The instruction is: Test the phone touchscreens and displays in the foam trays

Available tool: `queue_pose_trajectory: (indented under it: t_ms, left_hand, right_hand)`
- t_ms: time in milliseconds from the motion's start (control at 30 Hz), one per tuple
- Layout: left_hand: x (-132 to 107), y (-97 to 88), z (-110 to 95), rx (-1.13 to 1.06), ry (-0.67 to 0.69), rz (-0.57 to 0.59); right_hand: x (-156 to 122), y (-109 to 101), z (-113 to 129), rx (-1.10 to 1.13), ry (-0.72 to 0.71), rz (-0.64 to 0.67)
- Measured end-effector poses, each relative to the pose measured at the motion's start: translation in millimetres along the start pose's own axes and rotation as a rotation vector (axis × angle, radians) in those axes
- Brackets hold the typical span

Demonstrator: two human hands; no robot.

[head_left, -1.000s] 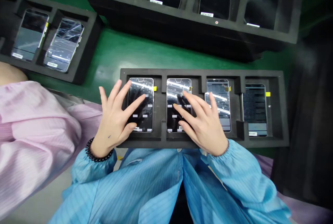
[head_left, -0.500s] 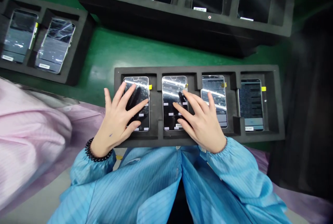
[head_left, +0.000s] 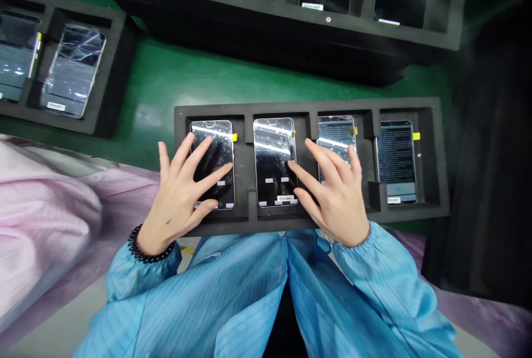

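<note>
In front of me lies a black foam tray with several smartphones, one per compartment. My left hand is spread over the leftmost phone, fingertips on or just above its dark screen. My right hand has its fingers apart, index fingertip at the right edge of the second phone, whose dark screen shows small pale blocks. That hand partly covers the third phone. Lines of text fill the upper screen of the fourth phone, at the right end. Yellow tabs stick out from the phones' right sides.
A larger black tray of phones stands at the back on the green table surface. Another tray with phones is at the left. Close on the left is another person's pink sleeve.
My right hand has drawn right, off the middle of the second phone to its edge. One row of pale blocks on that screen is gone. My left hand stays over the first phone.
</note>
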State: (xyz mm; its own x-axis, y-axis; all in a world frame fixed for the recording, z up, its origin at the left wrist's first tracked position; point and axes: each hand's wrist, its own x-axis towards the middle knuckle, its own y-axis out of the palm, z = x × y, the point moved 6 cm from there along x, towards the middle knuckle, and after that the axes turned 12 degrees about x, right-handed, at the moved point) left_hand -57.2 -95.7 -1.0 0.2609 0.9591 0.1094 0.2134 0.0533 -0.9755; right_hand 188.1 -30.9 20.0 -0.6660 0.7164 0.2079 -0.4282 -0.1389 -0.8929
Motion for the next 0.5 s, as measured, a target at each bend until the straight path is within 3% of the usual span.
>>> queue_pose_trajectory:
  t_ms: [200,333,500]
  left_hand:
    - [-1.7,-3.7,0.8,-0.034,-0.022,-0.047]
    - [-4.2,-2.4,0.3,-0.031,-0.035,-0.012]
    - [-24.1,-14.4,3.7,0.02,-0.081,-0.136]
  right_hand:
    - [-13.6,-3.2,0.7,0.049,-0.055,-0.013]
    - [-14.6,3.0,6.3,0.064,-0.082,0.067]
    - [-8.1,13.1,16.3,0.08,-0.141,0.125]
